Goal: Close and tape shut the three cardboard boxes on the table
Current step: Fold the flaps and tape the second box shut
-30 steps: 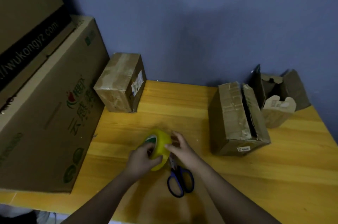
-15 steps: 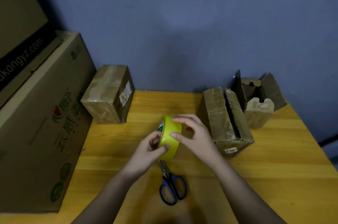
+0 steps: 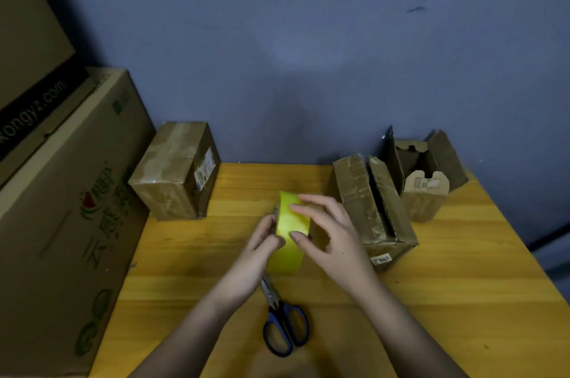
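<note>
Dim indoor light, soft pale glow on the wall (image 3: 308,47), dark corners, wide-angle bending at edges, mild softness

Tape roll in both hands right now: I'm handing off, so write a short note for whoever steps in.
Left hand: grips the yellow tape roll from its left side, held above the table.
Right hand: fingers curled over the roll's top and right side; whether a tape end is lifted cannot be told.
Scissors: flat on the table, just below the roll.
Left box: flaps closed, old tape across it.
Middle box: flaps down, dark gap along the seam.
Right small box: flaps standing open.
Done: no yellow tape on any box.
Left: close the open flaps, tape all three.
</note>
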Available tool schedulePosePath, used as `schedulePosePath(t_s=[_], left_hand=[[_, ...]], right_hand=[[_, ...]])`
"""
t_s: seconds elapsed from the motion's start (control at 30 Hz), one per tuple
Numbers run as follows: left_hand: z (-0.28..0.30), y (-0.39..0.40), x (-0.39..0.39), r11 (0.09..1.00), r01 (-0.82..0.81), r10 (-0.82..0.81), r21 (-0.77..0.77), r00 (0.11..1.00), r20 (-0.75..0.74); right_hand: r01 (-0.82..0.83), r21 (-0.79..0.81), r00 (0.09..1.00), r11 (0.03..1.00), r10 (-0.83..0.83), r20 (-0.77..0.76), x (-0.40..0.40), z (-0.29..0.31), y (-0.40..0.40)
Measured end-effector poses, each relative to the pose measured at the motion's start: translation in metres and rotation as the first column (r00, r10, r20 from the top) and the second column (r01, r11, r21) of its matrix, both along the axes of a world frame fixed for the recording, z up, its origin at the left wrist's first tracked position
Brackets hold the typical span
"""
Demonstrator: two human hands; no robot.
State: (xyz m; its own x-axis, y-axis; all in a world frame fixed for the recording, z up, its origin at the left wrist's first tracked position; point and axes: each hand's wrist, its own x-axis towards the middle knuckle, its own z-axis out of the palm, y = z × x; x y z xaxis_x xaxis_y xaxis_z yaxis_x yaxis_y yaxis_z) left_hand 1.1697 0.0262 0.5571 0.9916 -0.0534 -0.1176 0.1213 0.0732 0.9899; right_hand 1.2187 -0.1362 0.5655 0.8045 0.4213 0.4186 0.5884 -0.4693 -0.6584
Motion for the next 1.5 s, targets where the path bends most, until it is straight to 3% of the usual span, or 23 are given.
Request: schedulePosePath(t_s=[0.2, 0.43, 0.83, 1.13, 1.33, 1.43, 1.5], left_hand=[[0.008, -0.010, 0.000, 0.999, -0.011, 0.007, 0.036, 0.994, 0.105], [0.002, -0.011, 0.002, 0.989, -0.015, 0.004, 0.149, 0.997, 0.071], [0.001, -0.013, 0.004, 0.980, 0.039, -0.043, 0.196, 0.999, 0.018], [0.004, -0.021, 0.001, 0.921, 0.005, -0.033, 0.389, 0.997, 0.065], [0.014, -0.026, 0.009, 0.969, -0.027, 0.047, 0.246, 0.996, -0.073], [0.010, -0.027, 0.011, 0.912, -0.037, 0.052, 0.408, 0.998, -0.027], [0.005, -0.026, 0.014, 0.828, -0.036, 0.028, 0.560, 0.999, 0.022]], right_hand=[[0.068, 0.060, 0.986, 0.996, -0.076, 0.146, -0.006, 0.000, 0.003], [0.165, 0.137, 0.981, 0.977, -0.177, 0.078, -0.005, 0.005, 0.010], [0.290, 0.023, 0.943, 0.957, -0.290, 0.162, -0.002, -0.015, 0.012], [0.401, -0.017, 0.882, 0.916, -0.381, 0.278, 0.002, -0.017, 0.005], [0.326, -0.038, 0.901, 0.945, -0.298, 0.316, 0.002, -0.013, 0.004], [0.301, -0.041, 0.911, 0.953, -0.275, 0.308, -0.001, -0.013, 0.000], [0.289, -0.035, 0.917, 0.957, -0.267, 0.295, -0.005, -0.010, -0.001]])
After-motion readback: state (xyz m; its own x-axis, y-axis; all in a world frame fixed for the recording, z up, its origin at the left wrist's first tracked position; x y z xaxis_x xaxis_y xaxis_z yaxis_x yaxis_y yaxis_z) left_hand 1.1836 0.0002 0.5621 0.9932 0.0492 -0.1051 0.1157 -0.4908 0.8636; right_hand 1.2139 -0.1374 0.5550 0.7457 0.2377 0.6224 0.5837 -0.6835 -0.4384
